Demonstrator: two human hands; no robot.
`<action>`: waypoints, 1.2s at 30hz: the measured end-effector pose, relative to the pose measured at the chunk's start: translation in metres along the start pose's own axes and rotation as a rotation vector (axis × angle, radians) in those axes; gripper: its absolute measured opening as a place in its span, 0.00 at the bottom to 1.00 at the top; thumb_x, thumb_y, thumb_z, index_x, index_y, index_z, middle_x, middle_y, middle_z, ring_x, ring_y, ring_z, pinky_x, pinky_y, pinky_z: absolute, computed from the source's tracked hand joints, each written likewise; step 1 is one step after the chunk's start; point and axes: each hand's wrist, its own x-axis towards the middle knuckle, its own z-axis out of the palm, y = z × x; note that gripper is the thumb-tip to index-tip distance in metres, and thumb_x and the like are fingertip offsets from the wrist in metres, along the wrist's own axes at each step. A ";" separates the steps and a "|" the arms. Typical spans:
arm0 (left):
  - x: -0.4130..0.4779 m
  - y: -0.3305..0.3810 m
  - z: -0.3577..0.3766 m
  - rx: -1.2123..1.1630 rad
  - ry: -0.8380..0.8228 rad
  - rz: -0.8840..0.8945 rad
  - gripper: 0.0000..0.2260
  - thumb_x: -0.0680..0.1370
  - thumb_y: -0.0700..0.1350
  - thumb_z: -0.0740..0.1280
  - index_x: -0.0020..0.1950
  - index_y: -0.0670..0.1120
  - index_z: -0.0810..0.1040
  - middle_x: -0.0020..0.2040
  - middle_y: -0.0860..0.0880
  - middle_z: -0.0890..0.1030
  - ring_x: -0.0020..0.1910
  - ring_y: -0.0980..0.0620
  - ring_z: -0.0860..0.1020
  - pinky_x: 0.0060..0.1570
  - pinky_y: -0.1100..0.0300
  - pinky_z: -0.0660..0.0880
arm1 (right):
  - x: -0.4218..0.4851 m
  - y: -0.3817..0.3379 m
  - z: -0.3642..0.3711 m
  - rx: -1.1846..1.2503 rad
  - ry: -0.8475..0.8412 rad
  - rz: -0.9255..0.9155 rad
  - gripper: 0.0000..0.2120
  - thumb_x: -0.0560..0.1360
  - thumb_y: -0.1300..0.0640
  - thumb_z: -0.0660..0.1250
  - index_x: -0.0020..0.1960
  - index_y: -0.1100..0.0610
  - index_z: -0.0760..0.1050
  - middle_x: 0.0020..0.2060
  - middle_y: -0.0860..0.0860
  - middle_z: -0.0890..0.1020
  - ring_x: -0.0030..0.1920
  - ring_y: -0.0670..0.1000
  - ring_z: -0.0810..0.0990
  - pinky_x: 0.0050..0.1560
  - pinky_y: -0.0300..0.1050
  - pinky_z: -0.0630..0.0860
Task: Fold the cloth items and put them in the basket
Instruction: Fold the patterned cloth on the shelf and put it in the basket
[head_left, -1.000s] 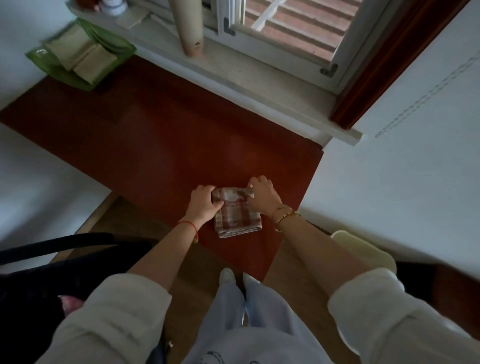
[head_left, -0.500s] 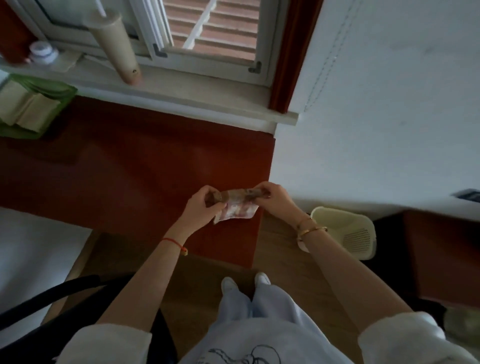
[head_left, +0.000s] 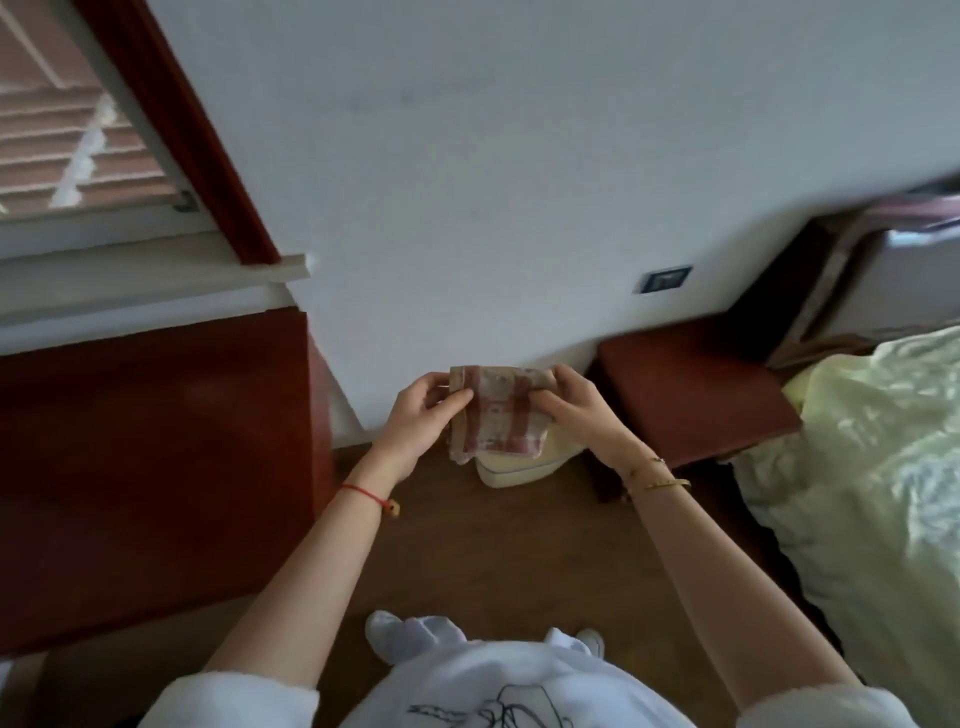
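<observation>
Folded checked cloth (head_left: 498, 421) pinched at both top corners by left hand (head_left: 415, 421) and right hand (head_left: 579, 415), each grip clamped on it so fold isn't lost. Held mid-air just above cream basket (head_left: 511, 470) on floor (head_left: 467, 551), drop-in probably next tbh.

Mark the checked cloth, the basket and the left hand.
checked cloth (head_left: 497, 422): head view, middle of its front
basket (head_left: 511, 473): head view, cream rim below the cloth
left hand (head_left: 414, 422): head view, middle of the hand
</observation>
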 end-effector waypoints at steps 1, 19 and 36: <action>0.003 0.000 0.028 -0.024 -0.026 -0.033 0.14 0.77 0.48 0.71 0.60 0.45 0.78 0.58 0.44 0.82 0.58 0.45 0.81 0.59 0.41 0.78 | -0.010 0.011 -0.023 -0.004 0.038 0.004 0.06 0.74 0.54 0.69 0.46 0.56 0.74 0.41 0.51 0.81 0.45 0.49 0.80 0.52 0.56 0.78; 0.057 -0.050 0.237 -0.221 0.029 -0.509 0.17 0.81 0.42 0.64 0.70 0.42 0.70 0.64 0.39 0.77 0.64 0.41 0.76 0.54 0.41 0.79 | -0.006 0.141 -0.185 0.062 -0.043 0.357 0.19 0.74 0.62 0.67 0.63 0.58 0.69 0.54 0.53 0.80 0.55 0.52 0.80 0.50 0.46 0.80; 0.236 -0.148 0.184 -0.267 0.110 -0.633 0.24 0.80 0.33 0.62 0.75 0.44 0.65 0.63 0.44 0.76 0.60 0.44 0.76 0.57 0.47 0.76 | 0.212 0.251 -0.110 -0.137 -0.153 0.497 0.14 0.73 0.65 0.65 0.57 0.56 0.70 0.45 0.47 0.77 0.54 0.53 0.79 0.57 0.53 0.79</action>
